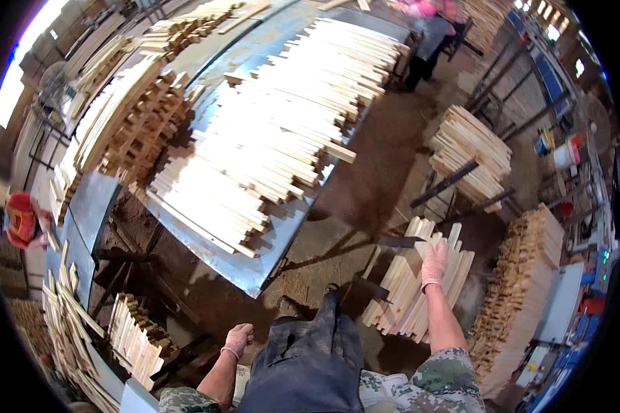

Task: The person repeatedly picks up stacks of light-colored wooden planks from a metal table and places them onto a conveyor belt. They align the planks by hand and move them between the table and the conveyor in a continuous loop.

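My right hand (434, 265), in a pale knitted glove, lies on a stack of wooden strips (399, 289) to my right. Its fingers stretch forward along the top strips, and their undersides are hidden. The stack rests between dark metal bars (401, 241). My left hand (238, 338), also gloved, hangs beside my dark apron (306, 365) with its fingers curled in and nothing visible in them. Ahead, a broad layer of pale wooden strips (275, 131) covers much of a blue metal table (251, 275).
Another strip stack (470, 151) stands on a metal frame farther right. A tall wood pile (520, 289) borders my right side. Left are a small stack (134, 337), loose strips (69, 310) and a person in red (22, 220). Another person (430, 34) is beyond the table.
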Demonstrator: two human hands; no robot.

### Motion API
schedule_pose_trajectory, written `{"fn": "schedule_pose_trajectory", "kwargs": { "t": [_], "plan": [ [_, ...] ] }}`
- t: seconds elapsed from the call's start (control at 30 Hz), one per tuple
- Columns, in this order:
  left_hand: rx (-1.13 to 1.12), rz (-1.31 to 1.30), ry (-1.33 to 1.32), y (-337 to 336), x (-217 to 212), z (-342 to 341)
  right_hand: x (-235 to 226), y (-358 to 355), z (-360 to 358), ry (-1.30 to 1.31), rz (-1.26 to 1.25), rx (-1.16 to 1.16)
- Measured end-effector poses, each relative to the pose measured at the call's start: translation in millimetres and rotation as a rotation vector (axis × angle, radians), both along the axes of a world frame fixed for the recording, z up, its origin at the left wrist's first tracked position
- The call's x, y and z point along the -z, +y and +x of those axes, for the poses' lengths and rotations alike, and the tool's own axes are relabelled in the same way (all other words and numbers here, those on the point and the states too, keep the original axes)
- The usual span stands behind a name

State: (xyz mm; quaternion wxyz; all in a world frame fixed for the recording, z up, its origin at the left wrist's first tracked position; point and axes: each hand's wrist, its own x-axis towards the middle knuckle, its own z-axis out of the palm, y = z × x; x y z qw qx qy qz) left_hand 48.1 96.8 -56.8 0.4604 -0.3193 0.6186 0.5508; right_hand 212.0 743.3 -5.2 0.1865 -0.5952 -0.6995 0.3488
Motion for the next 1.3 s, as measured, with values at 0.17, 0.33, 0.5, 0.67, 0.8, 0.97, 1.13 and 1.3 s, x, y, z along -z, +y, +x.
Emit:
{"fn": "schedule_pose_trajectory", "kwargs": {
  "t": [0.17, 0.33, 0.5, 0.67, 0.8, 0.97, 1.13, 1.3],
  "plan": [
    [-0.035, -0.060, 0.071, -34.0, 24.7, -21.2, -3.3, -48.6, -125.6, 0.100, -0.079, -0.400],
    [-0.073, -0.189, 0.218, -45.6, 22.1, -52.6, 15.8, -110.8, -237.7, 0.100, -0.375, -0.627],
    [-0.265, -0.182, 0.199, -44.5, 7.1, -109.5, 2.7, -101.0, -370.6, -0.034, -0.182, -0.662],
    [-0.298, -0.373, 0.324, -16.7, 14.8, -210.0, 77.6, -64.2, -442.2, 0.120, -0.081, -0.596],
    [-0.491, -0.437, 0.437, 20.0, 47.7, -277.1, 60.2, -87.1, -456.5, 0.398, -0.272, -0.442],
    [-0.756, -0.036, 0.449, 12.7, 93.2, -327.2, 57.5, -112.2, -385.3, 0.221, -0.349, -0.747],
    [-0.668, 0.094, 0.279, 0.8, 53.7, -348.8, 53.6, -110.6, -436.1, -0.002, -0.434, -1.102],
    [-0.602, 0.175, 0.428, -9.8, 51.6, -377.7, 97.0, -126.2, -565.5, 0.479, -0.457, -0.869]
  ]
}}
